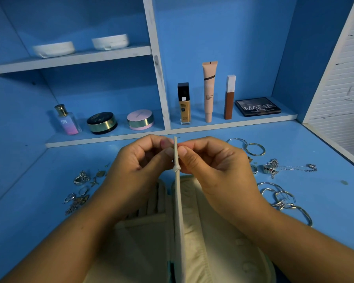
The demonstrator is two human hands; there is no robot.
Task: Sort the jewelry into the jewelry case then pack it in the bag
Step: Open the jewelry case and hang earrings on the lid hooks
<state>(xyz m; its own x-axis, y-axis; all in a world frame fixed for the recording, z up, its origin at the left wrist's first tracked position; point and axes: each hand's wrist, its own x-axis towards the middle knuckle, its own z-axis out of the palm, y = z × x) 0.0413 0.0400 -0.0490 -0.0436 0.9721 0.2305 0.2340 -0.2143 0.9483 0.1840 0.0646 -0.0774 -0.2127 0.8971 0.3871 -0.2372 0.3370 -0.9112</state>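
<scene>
The case (213,231), judged soft and light, lies open on the table (39,201). Its thin flap (179,201) is held upright, pinched at the top edge between left hand (139,168) and right hand (213,166). Rings (81,178) and bangles (284,199), likely slippery, are scattered either side and are best pinched.

Cream jewelry case (213,231), silver rings (81,178), blue table (315,201)
</scene>
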